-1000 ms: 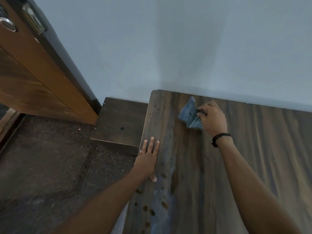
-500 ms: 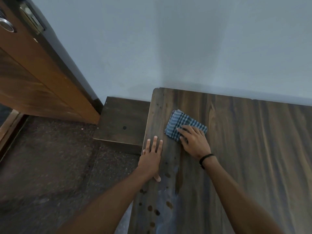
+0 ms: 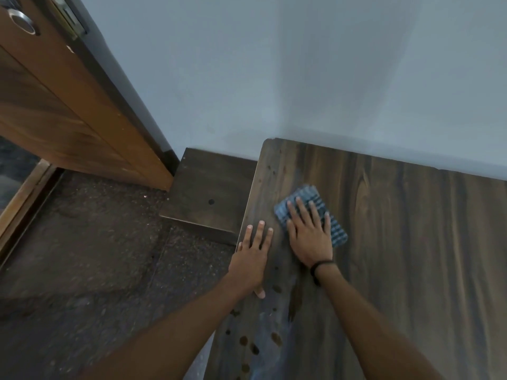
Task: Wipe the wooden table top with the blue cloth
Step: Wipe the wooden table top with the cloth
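Dim, cool, even light; soft shadow on the wall (image 3: 315,78) above the bench's (image 3: 411,242) far edge; wide-angle bending at the frame edges; blue cloth (image 3: 338,232) slightly blurred.

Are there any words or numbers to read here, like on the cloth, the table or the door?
There is no text to read.
Blue checked cloth under the right hand: only a check pattern.
Wooden table top: only grain and dark spots.
Wooden door and its metal fitting: no letters or numbers visible.
Black wristband: plain.
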